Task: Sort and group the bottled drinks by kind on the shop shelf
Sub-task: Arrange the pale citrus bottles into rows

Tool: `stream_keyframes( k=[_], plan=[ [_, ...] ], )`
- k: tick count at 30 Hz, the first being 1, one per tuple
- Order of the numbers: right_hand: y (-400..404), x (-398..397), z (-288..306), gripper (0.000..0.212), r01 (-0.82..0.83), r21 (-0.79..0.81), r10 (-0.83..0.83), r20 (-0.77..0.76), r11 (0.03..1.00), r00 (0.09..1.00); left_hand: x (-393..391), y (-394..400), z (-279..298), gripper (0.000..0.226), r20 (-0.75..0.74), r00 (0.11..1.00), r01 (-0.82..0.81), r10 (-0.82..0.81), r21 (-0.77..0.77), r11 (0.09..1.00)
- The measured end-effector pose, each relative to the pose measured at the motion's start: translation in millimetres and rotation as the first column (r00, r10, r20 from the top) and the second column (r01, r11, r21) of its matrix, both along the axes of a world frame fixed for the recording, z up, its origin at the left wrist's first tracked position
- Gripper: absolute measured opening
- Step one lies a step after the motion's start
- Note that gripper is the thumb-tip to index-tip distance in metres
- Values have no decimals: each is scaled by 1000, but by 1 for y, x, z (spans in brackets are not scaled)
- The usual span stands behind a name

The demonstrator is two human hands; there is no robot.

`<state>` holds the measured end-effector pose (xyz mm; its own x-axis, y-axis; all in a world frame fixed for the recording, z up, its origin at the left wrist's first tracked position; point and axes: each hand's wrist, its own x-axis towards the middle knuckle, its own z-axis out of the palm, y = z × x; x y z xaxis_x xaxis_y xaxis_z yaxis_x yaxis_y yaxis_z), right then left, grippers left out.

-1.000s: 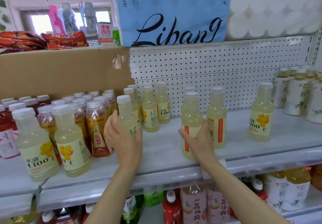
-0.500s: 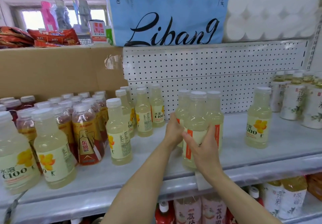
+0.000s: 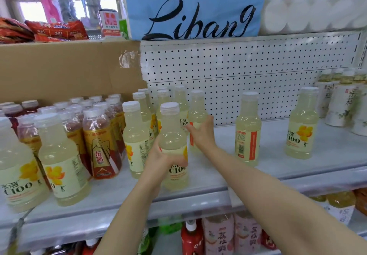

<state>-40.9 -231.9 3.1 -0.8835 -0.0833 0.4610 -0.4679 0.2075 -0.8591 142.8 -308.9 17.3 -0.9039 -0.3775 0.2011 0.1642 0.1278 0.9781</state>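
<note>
My left hand [image 3: 161, 161] grips a pale yellow C100 bottle [image 3: 173, 141] that stands near the front of the grey shelf [image 3: 218, 177]. Just behind it my right hand [image 3: 202, 133] holds a second pale yellow bottle [image 3: 196, 111] by its label. Both bottles are right beside the row of matching C100 bottles [image 3: 137, 135] on their left. Two more of the same kind stand apart to the right, one with its back label facing me [image 3: 248, 129] and one further right [image 3: 302, 123].
Amber bottles with gold and red labels [image 3: 100, 141] fill the left part of the shelf before a cardboard sheet [image 3: 65, 68]. Two C100 bottles [image 3: 61, 161] stand at the front left. White tea bottles [image 3: 341, 103] are at the far right. A lower shelf holds pink and red bottles [image 3: 218, 235].
Both hands have carried two pale yellow bottles leftwards from the middle cluster to the C100 row. One bottle of that cluster stays behind. The camera has turned a little to the left.
</note>
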Motion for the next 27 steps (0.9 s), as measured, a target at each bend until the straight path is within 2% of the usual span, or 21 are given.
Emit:
stream_keyframes(
  k=[3,7,11,14,18,23,25,27],
  plan=[
    [-8,-25,-2,62,-67,48,67,-10,997,998,7,-6,-5,80,-1,998,58,-58,-21,998],
    [-19,-46,-9,72,-95,115,94,11,989,996,12,-3,-14,77,-10,1000,-15,15,-20,1000],
    [-24,-61,-22,86,-49,197,29,105,979,994,16,-2,-24,76,-32,996,-83,81,-55,995],
    [-31,-63,-26,93,-10,239,-12,90,971,996,15,-1,-25,71,-33,994,-110,106,-132,985],
    [-34,-62,-27,90,39,300,-59,55,953,997,14,4,-23,70,-39,989,-146,141,-203,968],
    [-26,-50,-15,95,-23,443,-76,204,896,976,13,10,-17,71,-9,993,-117,117,-148,982],
    [-16,-25,-4,81,5,377,-74,169,926,983,13,10,-12,70,-3,992,-128,128,-139,982],
    [2,18,7,62,-98,86,81,178,992,981,13,9,-9,65,-2,990,-140,142,-171,975]
  ],
)
